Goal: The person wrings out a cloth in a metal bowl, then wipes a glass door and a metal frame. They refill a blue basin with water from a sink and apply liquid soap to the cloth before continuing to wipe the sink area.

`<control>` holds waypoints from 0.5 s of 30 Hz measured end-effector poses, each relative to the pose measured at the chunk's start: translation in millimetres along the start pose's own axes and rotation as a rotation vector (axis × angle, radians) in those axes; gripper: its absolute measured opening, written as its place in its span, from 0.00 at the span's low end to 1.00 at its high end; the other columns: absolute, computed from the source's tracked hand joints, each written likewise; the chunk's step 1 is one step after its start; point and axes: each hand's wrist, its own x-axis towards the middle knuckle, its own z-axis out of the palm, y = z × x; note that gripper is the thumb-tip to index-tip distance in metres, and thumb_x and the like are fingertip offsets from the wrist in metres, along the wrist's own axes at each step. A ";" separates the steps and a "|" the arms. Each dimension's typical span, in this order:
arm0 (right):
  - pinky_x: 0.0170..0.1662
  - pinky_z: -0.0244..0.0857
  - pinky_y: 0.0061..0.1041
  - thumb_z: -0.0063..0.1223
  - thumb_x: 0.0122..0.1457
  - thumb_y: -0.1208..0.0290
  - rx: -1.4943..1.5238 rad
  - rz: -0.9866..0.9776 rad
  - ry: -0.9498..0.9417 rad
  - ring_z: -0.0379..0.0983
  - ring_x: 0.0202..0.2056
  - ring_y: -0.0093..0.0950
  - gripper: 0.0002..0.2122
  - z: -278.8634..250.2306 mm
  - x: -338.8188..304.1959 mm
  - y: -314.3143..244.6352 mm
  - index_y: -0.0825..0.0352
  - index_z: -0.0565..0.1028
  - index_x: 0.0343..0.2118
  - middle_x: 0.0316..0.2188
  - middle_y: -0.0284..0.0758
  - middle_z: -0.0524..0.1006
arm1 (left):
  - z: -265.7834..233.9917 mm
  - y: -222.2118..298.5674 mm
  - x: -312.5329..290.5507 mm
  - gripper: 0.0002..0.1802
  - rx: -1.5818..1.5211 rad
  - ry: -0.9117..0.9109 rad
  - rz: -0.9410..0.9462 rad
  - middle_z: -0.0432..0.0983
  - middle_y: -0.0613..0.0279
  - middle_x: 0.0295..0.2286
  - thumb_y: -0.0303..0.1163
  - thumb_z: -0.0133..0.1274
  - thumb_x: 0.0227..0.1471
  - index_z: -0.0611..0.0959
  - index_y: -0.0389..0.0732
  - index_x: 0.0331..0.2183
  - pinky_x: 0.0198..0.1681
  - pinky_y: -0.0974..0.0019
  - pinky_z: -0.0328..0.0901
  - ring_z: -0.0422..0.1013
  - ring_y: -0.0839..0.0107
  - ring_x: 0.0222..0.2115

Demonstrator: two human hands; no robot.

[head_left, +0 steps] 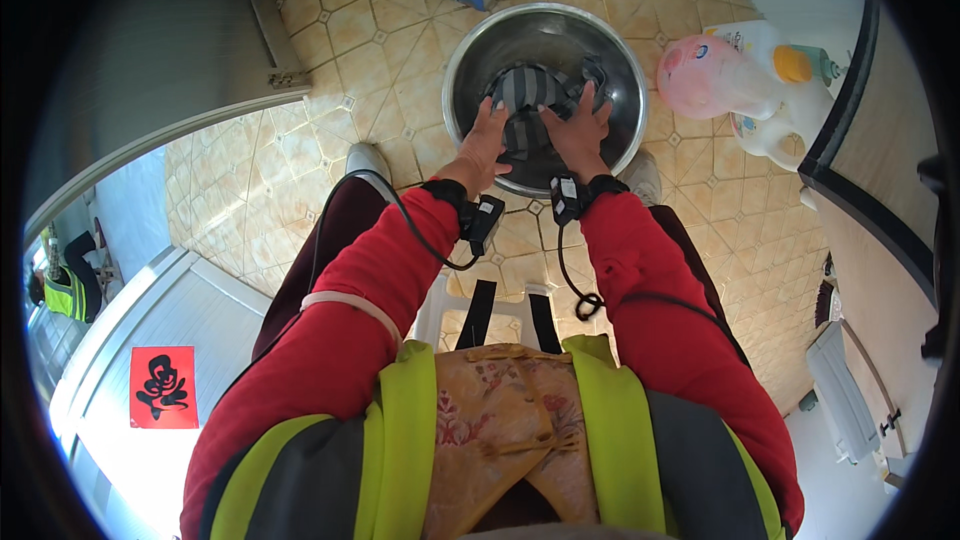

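A wide metal basin (627,65) sits on the tiled floor in front of me, between my shoes. Inside it lies a bunched grey cloth with dark stripes (533,90). My left hand (484,145) reaches over the near left side of the basin, its fingertips at the cloth's left edge and the fingers apart. At the cloth's right side, my right hand (580,133) has its fingers spread, with the thumb touching the fabric. Neither hand closes around the cloth. Whether water stands under it, I cannot tell.
Right of the basin stand a pink bottle (695,77) and a white jug with a yellow cap (792,65). A dark-edged counter (870,180) lies beyond. Cables hang from the wrist devices (483,225). At far left, another person in a yellow vest (66,298) is visible.
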 end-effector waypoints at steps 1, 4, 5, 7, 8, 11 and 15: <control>0.58 0.54 0.47 0.61 0.48 0.57 -0.026 0.022 0.006 0.44 0.61 0.58 0.36 6.6 4.3 -5.8 0.59 0.60 0.61 0.62 0.57 0.47 | 3.1 1.4 5.5 0.45 -0.045 0.007 -0.040 0.42 0.60 0.63 0.65 0.45 0.51 0.49 0.62 0.64 0.55 0.35 0.52 0.48 0.41 0.59; 0.57 0.54 0.47 0.61 0.47 0.57 -0.063 0.089 -0.133 0.46 0.60 0.58 0.35 19.2 16.5 -11.0 0.59 0.62 0.59 0.61 0.57 0.48 | 8.2 2.5 29.0 0.53 -0.171 -0.069 -0.149 0.38 0.54 0.64 0.75 0.44 0.44 0.48 0.61 0.64 0.57 0.34 0.48 0.39 0.41 0.63; 0.57 0.54 0.46 0.62 0.47 0.57 -0.066 0.088 -0.191 0.48 0.59 0.58 0.35 20.9 17.2 -9.4 0.60 0.63 0.59 0.61 0.57 0.50 | 6.5 3.7 38.0 0.54 -0.207 -0.115 -0.191 0.40 0.54 0.64 0.75 0.44 0.43 0.48 0.59 0.64 0.57 0.35 0.48 0.40 0.42 0.63; 0.50 0.62 0.36 0.63 0.46 0.58 0.175 0.096 -0.307 0.66 0.46 0.46 0.26 26.3 17.1 -10.9 0.64 0.73 0.47 0.43 0.50 0.69 | 1.4 4.4 53.4 0.56 -0.275 -0.182 -0.306 0.43 0.54 0.63 0.76 0.43 0.43 0.49 0.54 0.64 0.58 0.36 0.49 0.43 0.45 0.62; 0.46 0.63 0.34 0.63 0.46 0.58 0.410 0.115 -0.404 0.68 0.41 0.43 0.22 27.5 10.9 -10.9 0.65 0.75 0.42 0.36 0.46 0.72 | 0.9 4.8 61.4 0.53 -0.276 -0.095 -0.318 0.54 0.54 0.60 0.75 0.42 0.45 0.57 0.47 0.62 0.57 0.38 0.52 0.53 0.48 0.59; 0.36 0.64 0.31 0.61 0.49 0.59 0.567 -0.145 -0.351 0.71 0.30 0.38 0.14 25.2 -17.2 -16.7 0.67 0.77 0.27 0.22 0.40 0.73 | -12.7 8.3 75.7 0.49 -0.407 -0.265 -0.306 0.64 0.54 0.55 0.73 0.41 0.47 0.66 0.44 0.57 0.57 0.46 0.55 0.62 0.53 0.53; 0.29 0.62 0.31 0.57 0.55 0.60 0.548 -0.426 -0.154 0.69 0.26 0.38 0.17 15.9 -44.9 -32.9 0.69 0.73 0.18 0.20 0.39 0.71 | -12.0 -0.6 87.1 0.40 -0.317 -0.339 -0.229 0.74 0.53 0.43 0.69 0.39 0.51 0.73 0.47 0.50 0.51 0.50 0.61 0.69 0.57 0.44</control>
